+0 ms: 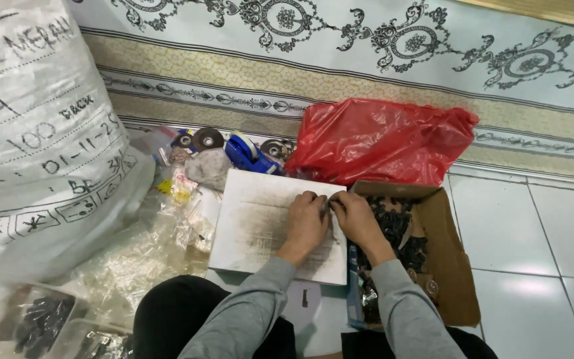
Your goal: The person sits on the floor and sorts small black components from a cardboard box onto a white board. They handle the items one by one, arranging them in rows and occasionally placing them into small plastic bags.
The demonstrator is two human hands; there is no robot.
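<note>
So there's a tiny dark part (329, 203), pinched where the fingertips meet, too small to make out. Under it lies a flat white board (254, 226), smudged grey in the middle, sitting on the floor just beside an open cardboard box (456, 246) full of small dark pieces.

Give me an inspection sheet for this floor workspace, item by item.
Surface: white board lying flat on a pale tiled floor, smudged dark in the middle.
Job's things: open cardboard box of small dark parts right of the board; what is pinched between the fingers is too small to tell.
Clutter: clear plastic bags, blue tape dispenser, round discs, clear tubs of dark parts at lower left.
Grippers: left hand and right hand meet over the board's far right edge, fingertips together.
Cables: nothing seen.
Surroundings: large white sack at left, red plastic bag behind the box, patterned carpet beyond.
</note>
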